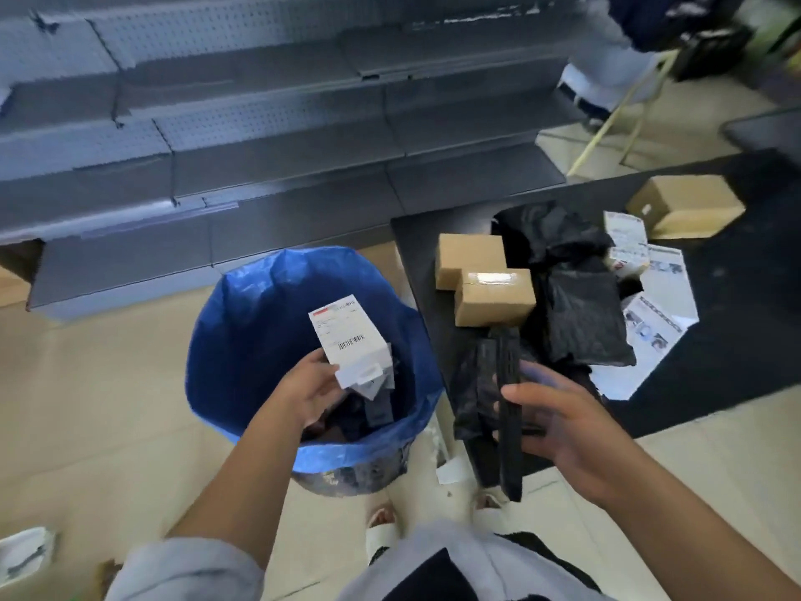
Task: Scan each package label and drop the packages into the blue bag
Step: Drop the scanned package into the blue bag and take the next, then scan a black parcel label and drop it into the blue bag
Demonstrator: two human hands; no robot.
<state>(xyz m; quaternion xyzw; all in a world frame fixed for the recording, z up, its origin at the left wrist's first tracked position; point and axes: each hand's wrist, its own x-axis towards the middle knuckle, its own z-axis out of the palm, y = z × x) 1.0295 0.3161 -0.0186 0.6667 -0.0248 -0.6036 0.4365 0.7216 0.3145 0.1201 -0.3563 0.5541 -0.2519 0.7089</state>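
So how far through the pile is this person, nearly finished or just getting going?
Partway, it seems. The blue bag already holds some dark packages at its bottom. The left hand holds a white labelled box over the bag's mouth, about to go in. The right hand holds a black device, likely the scanner. Left on the black table: three cardboard boxes, black mailers and white ones.

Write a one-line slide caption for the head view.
Left hand holds labelled package over blue bag.
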